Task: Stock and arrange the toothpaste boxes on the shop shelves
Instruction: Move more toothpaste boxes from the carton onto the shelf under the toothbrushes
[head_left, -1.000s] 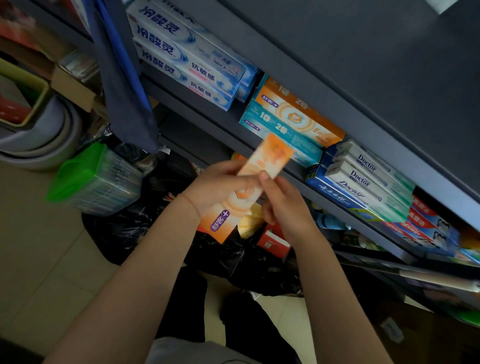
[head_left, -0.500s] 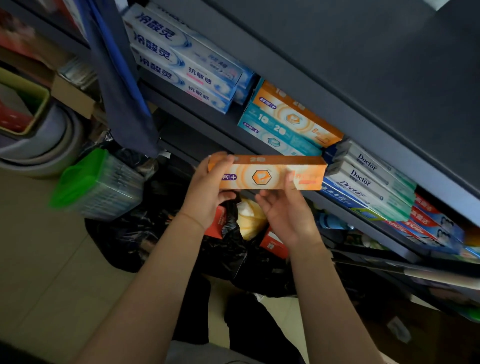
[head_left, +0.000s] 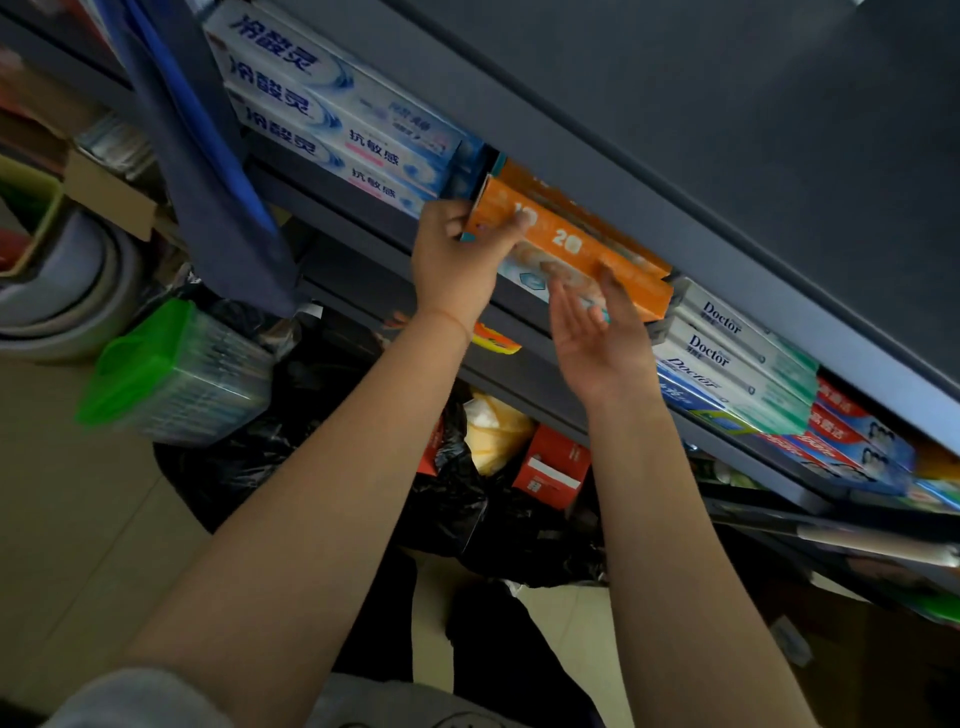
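Left hand (head_left: 457, 265) pinching orange toothpaste box (head_left: 566, 239) end, steering it into the stack; right hand (head_left: 597, 338) spread beneath, steadying.

— What carries the boxes?
— A dark grey metal shelf (head_left: 363, 236); on it, from the left, white-blue boxes (head_left: 332, 122) in a stack; then the orange boxes (head_left: 576, 244) over a teal one; then white Doctor boxes (head_left: 737, 358); then red boxes (head_left: 852, 441).
— And under it?
— A tiled floor (head_left: 78, 493); a black bag (head_left: 467, 514) lies there.
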